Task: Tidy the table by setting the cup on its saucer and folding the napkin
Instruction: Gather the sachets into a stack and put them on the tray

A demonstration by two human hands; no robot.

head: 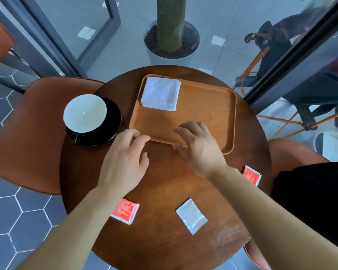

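At centre frame, we hover both hands, left hand (125, 160) and right hand (200, 148), fingers spread and empty, by the tray (207, 121); cup (85, 114) sits on saucer (114, 117), napkin (160, 93) folded.

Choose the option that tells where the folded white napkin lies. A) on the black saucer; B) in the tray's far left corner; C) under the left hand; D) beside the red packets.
B: the folded white napkin sits inside the wooden tray, in its far left corner, away from both hands.
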